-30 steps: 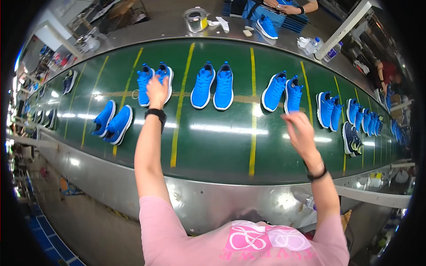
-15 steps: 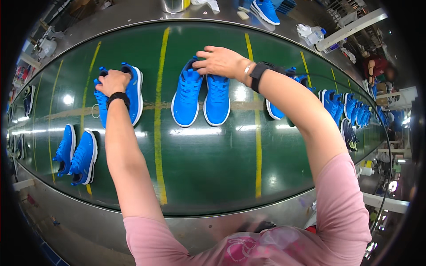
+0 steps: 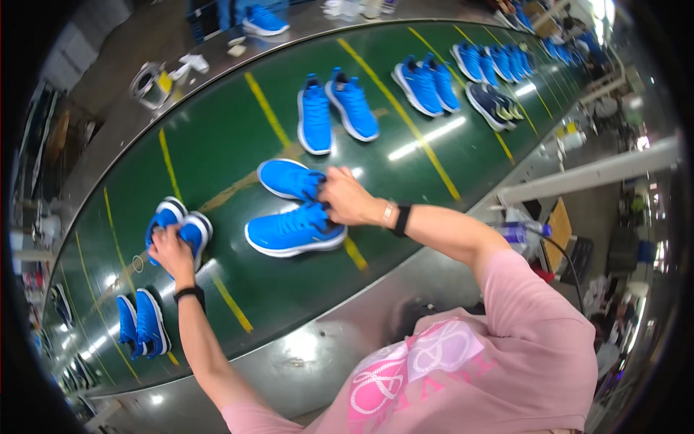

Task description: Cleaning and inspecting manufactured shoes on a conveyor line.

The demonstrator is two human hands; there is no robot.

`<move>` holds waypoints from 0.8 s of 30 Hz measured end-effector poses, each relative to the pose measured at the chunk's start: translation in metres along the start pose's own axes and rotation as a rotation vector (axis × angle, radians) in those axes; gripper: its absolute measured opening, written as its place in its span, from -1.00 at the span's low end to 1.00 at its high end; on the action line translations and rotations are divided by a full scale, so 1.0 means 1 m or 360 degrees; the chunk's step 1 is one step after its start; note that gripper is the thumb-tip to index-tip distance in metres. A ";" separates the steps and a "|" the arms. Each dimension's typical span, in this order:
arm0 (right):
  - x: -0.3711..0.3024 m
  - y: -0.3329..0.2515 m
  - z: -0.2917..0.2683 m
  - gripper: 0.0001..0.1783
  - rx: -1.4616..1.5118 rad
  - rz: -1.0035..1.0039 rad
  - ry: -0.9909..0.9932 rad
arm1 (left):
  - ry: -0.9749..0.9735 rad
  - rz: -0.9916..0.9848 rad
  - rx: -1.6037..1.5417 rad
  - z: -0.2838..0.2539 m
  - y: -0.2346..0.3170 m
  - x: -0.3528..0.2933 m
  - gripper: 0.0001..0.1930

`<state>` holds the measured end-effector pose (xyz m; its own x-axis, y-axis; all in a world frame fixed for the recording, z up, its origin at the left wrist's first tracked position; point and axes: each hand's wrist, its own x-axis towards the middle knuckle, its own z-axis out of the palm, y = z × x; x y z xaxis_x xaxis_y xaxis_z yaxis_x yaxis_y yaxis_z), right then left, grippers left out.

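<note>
My right hand is closed on the heel ends of two blue sneakers, a far one and a near one. Their toes point left, and the fingers are partly hidden at the collars. Over at the left, my left hand grips another blue pair by the collars. Of that pair, the left sneaker and the right sneaker show white soles at their far ends. Both pairs are on or just above the green conveyor belt; slight blur hides which.
Yellow lines cross the belt. Beyond my right hand stand more blue sneakers in pairs, and a dark pair. Nearer on the left is another blue pair. A metal pot and a lone blue sneaker sit past the far edge.
My view has swung round to the right. The pair in my right hand has turned from toes toward me to toes left. The left pair has turned too, its toes now away from me.
</note>
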<state>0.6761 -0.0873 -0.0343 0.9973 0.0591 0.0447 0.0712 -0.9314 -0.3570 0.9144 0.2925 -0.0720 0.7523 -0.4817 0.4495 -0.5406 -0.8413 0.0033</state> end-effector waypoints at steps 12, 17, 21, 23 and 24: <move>-0.331 -0.005 -0.066 -0.74 0.0006 0.0782 0.0473 | -0.0774 0.1709 -0.0994 -0.192 0.305 -0.186 -0.80; -0.396 0.011 -0.057 -0.68 -0.0005 0.0716 -0.0161 | -0.1048 0.1879 -0.0984 -0.209 0.365 -0.226 -0.72; -0.342 0.031 -0.156 -0.58 0.0600 0.0775 -0.0715 | -0.1569 0.1458 -0.1526 -0.224 0.358 -0.188 -0.70; -0.306 0.071 -0.169 -0.55 0.0576 0.0663 -0.0497 | -0.1553 0.1091 -0.1377 -0.214 0.358 -0.134 -0.66; -0.275 0.090 -0.177 -0.67 0.0480 0.0541 -0.0285 | -0.1300 0.0958 -0.1383 -0.191 0.356 -0.106 -0.64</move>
<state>0.4050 -0.2514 0.0865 0.9510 -0.1450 -0.2730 -0.2828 -0.7647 -0.5790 0.5697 0.0912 0.0524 0.1565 -0.9846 -0.0773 -0.6988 -0.1657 0.6959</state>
